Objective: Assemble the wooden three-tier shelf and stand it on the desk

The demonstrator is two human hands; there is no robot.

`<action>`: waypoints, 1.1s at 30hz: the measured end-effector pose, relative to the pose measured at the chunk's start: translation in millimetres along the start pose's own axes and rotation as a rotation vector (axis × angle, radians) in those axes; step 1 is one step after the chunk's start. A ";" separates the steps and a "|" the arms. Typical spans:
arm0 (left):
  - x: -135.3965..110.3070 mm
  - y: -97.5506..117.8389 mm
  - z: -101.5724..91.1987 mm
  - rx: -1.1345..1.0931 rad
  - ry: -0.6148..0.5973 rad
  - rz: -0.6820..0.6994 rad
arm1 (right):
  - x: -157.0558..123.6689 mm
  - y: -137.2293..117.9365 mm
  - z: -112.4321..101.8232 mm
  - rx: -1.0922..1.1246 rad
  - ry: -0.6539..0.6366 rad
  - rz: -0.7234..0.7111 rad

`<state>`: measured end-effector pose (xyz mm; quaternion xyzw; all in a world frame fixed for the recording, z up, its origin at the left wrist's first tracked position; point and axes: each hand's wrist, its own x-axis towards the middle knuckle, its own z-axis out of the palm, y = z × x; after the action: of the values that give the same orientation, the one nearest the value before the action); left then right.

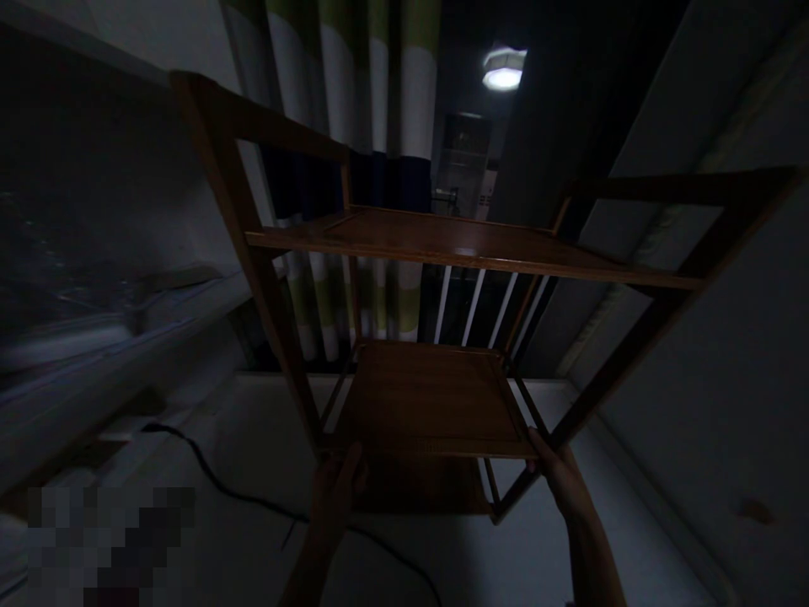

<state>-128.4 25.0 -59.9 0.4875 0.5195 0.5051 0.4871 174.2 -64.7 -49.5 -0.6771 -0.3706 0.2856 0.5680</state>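
Rack (pixel 436 388): brown, wood-like, mid-view, spreading from ten o'clock to two at its top and narrowing towards six; whether its feet bear on the floor (pixel 524 556) I cannot tell.
Boards: top board (pixel 455 243) just past twelve, bottom board (pixel 417 489) at six, the middle one between; no load shows on them.
Left hand (pixel 338 480): seven o'clock, fingers curled at the middle board's near edge, by the leg; it seems to grip there, though the dark hides the fingertips.
Right hand (pixel 556 464): between four and five, thumb over that board's near corner, fingers beneath, gripping.
Handling: probably stiff and fairly light for its bulk, awkward rather than fragile; the smooth finish may slip a little.
Hold: near corners, at five and seven, look sound, beside the legs; a low grip could let the top tip.
Around: curtain (pixel 417 101) at twelve, wall (pixel 726 379) at three, cable (pixel 240 496) at seven to eight, near the left wrist.
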 end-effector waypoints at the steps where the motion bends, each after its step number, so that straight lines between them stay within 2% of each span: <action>1: 0.5 0.0 -0.4 0.001 0.006 0.009 | -0.2 0.0 0.1 -0.002 -0.007 -0.011; 5: 1.3 3.7 -4.4 0.064 0.025 0.059 | -0.9 1.0 2.6 0.039 0.011 -0.023; 9: 1.9 4.8 -13.8 0.309 0.079 0.183 | -1.3 -0.6 5.6 0.170 0.045 0.074; 14: 5.3 -9.4 -23.2 0.643 0.340 0.598 | -1.4 -2.7 6.3 0.210 0.054 0.134; 17: 6.7 -15.2 -23.4 0.737 0.421 0.772 | -0.3 1.1 5.6 0.197 0.053 0.124; 20: 9.1 -17.6 -24.1 0.754 0.493 0.790 | 0.1 5.4 5.6 0.215 0.121 0.150; 22: 13.9 -20.1 -27.7 0.713 0.570 0.737 | -0.2 6.2 5.9 0.228 0.149 0.157; 25: 27.3 -25.0 -37.4 0.587 0.666 0.613 | -1.0 4.5 6.4 0.225 0.108 0.136; 27: 37.0 -26.7 -43.6 0.494 0.562 0.548 | -1.3 3.2 6.5 0.225 0.064 0.118; 30: 45.0 -24.8 -47.6 0.399 0.225 0.467 | -1.1 3.2 6.7 0.245 0.031 0.112; 31: 45.4 -23.3 -47.6 0.377 0.146 0.437 | -1.0 3.4 6.9 0.246 0.038 0.113; 33: 43.8 -19.8 -46.6 0.349 0.076 0.397 | -1.1 3.2 7.5 0.220 0.081 0.109</action>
<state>-177.4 66.1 -79.5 0.6372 0.5109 0.5114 0.2673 168.1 -61.7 -54.1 -0.6407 -0.2765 0.3274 0.6371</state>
